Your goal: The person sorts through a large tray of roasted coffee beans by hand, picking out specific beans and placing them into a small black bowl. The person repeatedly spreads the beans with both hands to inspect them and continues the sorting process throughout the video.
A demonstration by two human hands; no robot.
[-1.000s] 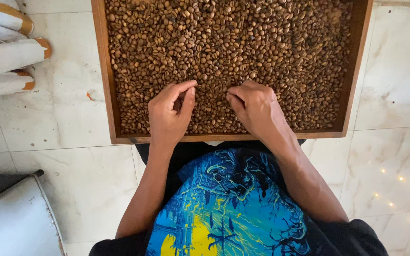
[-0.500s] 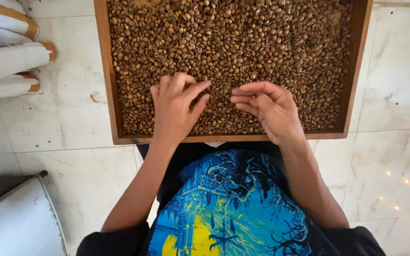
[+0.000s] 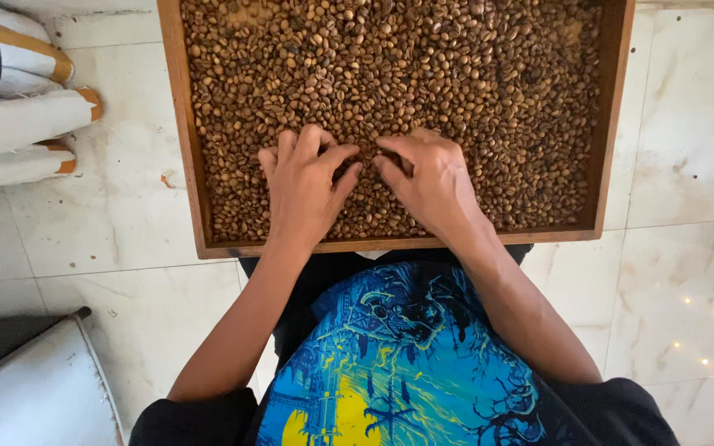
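Observation:
A shallow wooden tray [image 3: 185, 165] lies on the tiled floor, filled with several brown coffee beans [image 3: 423, 74]. My left hand [image 3: 303, 186] rests palm down on the beans near the tray's front edge, fingers spread and slightly bent. My right hand [image 3: 430, 177] lies beside it on the beans, fingers curled toward the left hand, the fingertips of both almost touching. Neither hand visibly holds anything. Below the tray I see my blue and yellow printed shirt.
White sacks with orange trim [image 3: 18, 107] lie on the floor at the upper left. A white and dark container edge [image 3: 35, 380] sits at the lower left. Pale marble tiles [image 3: 687, 149] surround the tray.
Both hands have slid farther up into the beans, away from the tray's front edge, and drawn closer together. The left fingers spread more.

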